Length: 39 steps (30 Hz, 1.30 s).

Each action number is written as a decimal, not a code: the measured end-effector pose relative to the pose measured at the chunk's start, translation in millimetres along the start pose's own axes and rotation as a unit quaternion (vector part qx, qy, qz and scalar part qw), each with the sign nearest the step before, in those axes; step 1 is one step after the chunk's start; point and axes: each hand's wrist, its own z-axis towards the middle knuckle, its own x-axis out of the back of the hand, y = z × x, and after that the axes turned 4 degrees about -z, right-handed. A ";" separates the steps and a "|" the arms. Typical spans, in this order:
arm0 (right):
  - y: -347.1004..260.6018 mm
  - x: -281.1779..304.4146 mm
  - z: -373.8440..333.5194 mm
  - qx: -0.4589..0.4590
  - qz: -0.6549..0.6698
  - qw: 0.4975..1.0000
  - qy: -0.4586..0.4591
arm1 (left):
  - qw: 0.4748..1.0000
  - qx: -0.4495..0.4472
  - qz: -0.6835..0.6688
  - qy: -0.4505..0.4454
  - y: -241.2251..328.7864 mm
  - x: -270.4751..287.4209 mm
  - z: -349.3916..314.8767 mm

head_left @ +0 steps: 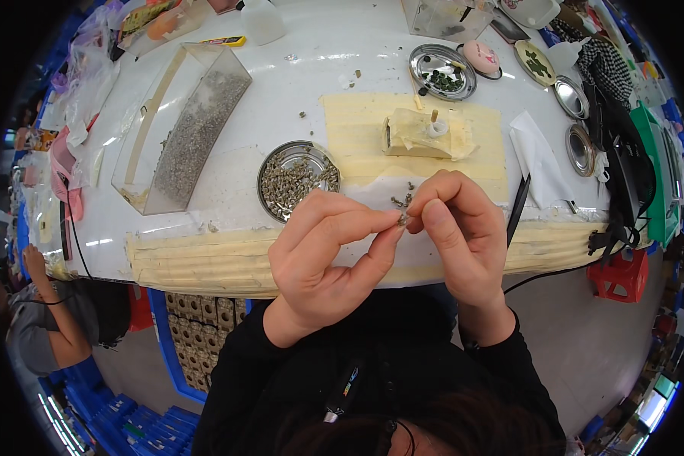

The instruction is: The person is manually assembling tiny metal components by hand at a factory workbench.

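My two hands meet over the near edge of the white table. Thumb and forefinger of my left hand [323, 251] pinch a small greyish metal part [403, 220]. Close against it is my right hand [467, 239], its fingers curled and drawn together at the same spot; what they grip is too small to make out. Just beyond the fingertips lie several loose small metal parts [397, 202]. Left of them stands a round metal dish [261, 199] filled with similar parts. Behind my right hand sits a small tape-wrapped block [422, 146] with a white fitting and an upright pin.
A clear bin [133, 163] of grey parts lies at left. Farther back are a metal plate [467, 82] with dark green pieces, a pink round object [482, 57] and a white bottle [261, 21]. White paper [536, 156] lies right. Another person's arm [64, 327] is at far left.
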 end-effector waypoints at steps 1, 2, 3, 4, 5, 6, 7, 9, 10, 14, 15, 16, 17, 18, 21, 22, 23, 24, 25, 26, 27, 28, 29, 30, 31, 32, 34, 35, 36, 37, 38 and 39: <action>-1.0 0.3 -0.2 0.001 0.001 1.000 0.009 | 1.000 0.001 0.000 0.000 0.3 -0.1 0.3; -0.5 1.1 -0.6 0.007 0.011 1.000 0.021 | 1.000 0.001 -0.001 0.000 0.5 -0.2 0.6; 1.5 2.4 -1.4 0.012 0.021 0.999 0.031 | 1.000 0.004 0.002 0.000 0.6 -0.1 0.0; 2.6 3.9 -2.3 0.018 0.032 0.998 0.042 | 1.000 0.007 0.005 0.000 0.7 0.3 -0.5; 2.2 6.2 -3.3 0.030 0.017 0.998 0.055 | 1.000 0.010 0.007 -0.001 0.6 0.8 -0.9; 0.9 9.7 -5.0 0.041 -0.001 0.997 0.069 | 1.000 0.006 0.008 -0.010 0.1 0.9 -1.0; -0.7 13.0 -6.6 0.052 -0.018 0.995 0.083 | 1.000 0.002 0.008 -0.019 -0.3 1.4 -0.8; -3.6 19.3 -11.1 0.084 -0.092 0.985 0.118 | 1.000 0.002 0.009 -0.027 -0.4 1.5 -0.4; -4.3 23.7 -13.5 0.099 -0.133 0.978 0.128 | 1.000 0.005 0.011 -0.027 -0.2 1.3 -0.1; -3.4 35.0 -20.4 0.111 -0.266 0.943 0.166 | 1.000 0.022 0.016 0.000 -0.9 -2.8 0.6; -2.7 37.4 -21.1 0.109 -0.292 0.935 0.167 | 1.000 0.024 0.017 0.000 -1.0 -3.4 0.6; -3.3 39.0 -21.2 0.108 -0.318 0.928 0.158 | 0.999 0.026 0.019 0.001 -0.9 -3.8 0.3; -4.5 40.3 -20.9 0.107 -0.344 0.921 0.149 | 0.999 0.028 0.021 0.001 -1.1 -4.2 -0.1; -4.6 41.1 -20.4 0.106 -0.369 0.913 0.139 | 0.999 0.025 0.022 -0.002 -2.1 -4.1 -0.1; -1.8 39.9 -18.0 0.120 -0.422 0.892 0.114 | 0.999 0.021 0.025 -0.008 -3.6 -4.1 0.0; -1.0 39.5 -16.5 0.132 -0.442 0.881 0.101 | 0.999 0.023 0.023 -0.008 -3.4 -4.0 0.0; -0.3 39.3 -14.8 0.144 -0.462 0.870 0.089 | 0.999 0.025 0.021 -0.009 -3.1 -3.9 0.2; 0.7 38.6 -13.4 0.157 -0.482 0.859 0.076 | 0.999 0.026 0.022 -0.010 -2.9 -3.6 0.1; 1.4 37.4 -12.7 0.156 -0.490 0.855 0.069 | 0.999 0.027 0.023 -0.010 -2.7 -3.4 0.2; 2.0 36.0 -12.0 0.155 -0.497 0.851 0.063 | 0.999 0.029 0.023 -0.011 -2.4 -3.2 0.3; 2.6 34.9 -11.5 0.154 -0.505 0.847 0.055 | 0.999 0.031 0.023 -0.011 -2.0 -3.5 0.5; 3.6 34.2 -11.2 0.153 -0.508 0.846 0.052 | 0.999 0.033 0.022 -0.010 -1.5 -3.9 0.8; 4.9 33.7 -11.1 0.152 -0.511 0.845 0.049 | 0.999 0.035 0.022 -0.010 -1.3 -4.1 0.8; 5.6 33.2 -10.9 0.151 -0.514 0.843 0.046 | 0.999 0.035 0.023 -0.011 -1.4 -3.8 0.6; 5.8 32.8 -10.6 0.151 -0.516 0.842 0.045 | 0.999 0.034 0.023 -0.012 -1.6 -3.4 0.4; 5.9 32.6 -10.3 0.150 -0.518 0.841 0.044 | 0.999 0.034 0.024 -0.014 -1.7 -3.1 0.3; 6.3 32.8 -9.4 0.153 -0.520 0.839 0.039 | 0.999 0.030 0.022 -0.013 -2.4 -3.5 0.4; 7.1 33.1 -9.0 0.157 -0.519 0.840 0.035 | 0.999 0.027 0.021 -0.013 -2.7 -3.6 0.4; 7.7 33.2 -8.7 0.161 -0.517 0.840 0.032 | 0.999 0.024 0.022 -0.013 -3.4 -3.5 0.3; 7.7 32.8 -8.7 0.159 -0.518 0.840 0.031 | 0.999 0.021 0.023 -0.014 -3.9 -3.3 0.2; 7.6 32.0 -8.6 0.156 -0.519 0.840 0.030 | 0.999 0.018 0.024 -0.014 -4.1 -3.0 0.0; 7.1 32.1 -7.9 0.155 -0.520 0.840 0.029 | 0.999 0.020 0.024 -0.015 -3.7 -3.1 0.7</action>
